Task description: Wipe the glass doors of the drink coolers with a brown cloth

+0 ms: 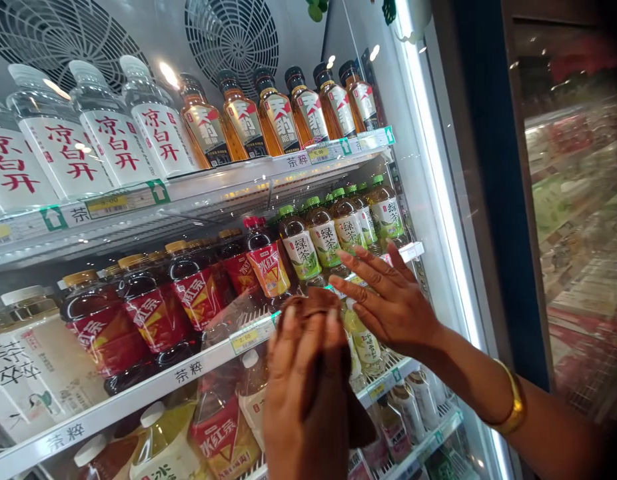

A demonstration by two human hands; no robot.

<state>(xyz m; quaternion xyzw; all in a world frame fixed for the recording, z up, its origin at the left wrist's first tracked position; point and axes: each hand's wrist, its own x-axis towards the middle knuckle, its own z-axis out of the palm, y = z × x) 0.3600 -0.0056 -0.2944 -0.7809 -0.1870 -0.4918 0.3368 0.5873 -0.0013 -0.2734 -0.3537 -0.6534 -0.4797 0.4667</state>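
My left hand (303,373) is closed around a brown cloth (361,417) in front of a lit drinks fridge. Part of the cloth bunches up above the fingertips and part hangs down to the right of the hand. Just right of it, my right hand (388,303) is raised with its fingers stretched out and apart, holding nothing. A gold bangle (513,400) circles the right wrist. Light reflections suggest a glass pane before the bottles; whether either hand touches it I cannot tell. Beyond the fingers stand green tea bottles (326,237) with green caps.
Red-labelled tea bottles (148,313) fill the middle shelf (138,383). Above are white-labelled water bottles (158,127) and amber bottles (278,113). A bright light strip (451,160) runs down the fridge's right side, beside a dark frame (508,200). More bottles stand on lower shelves.
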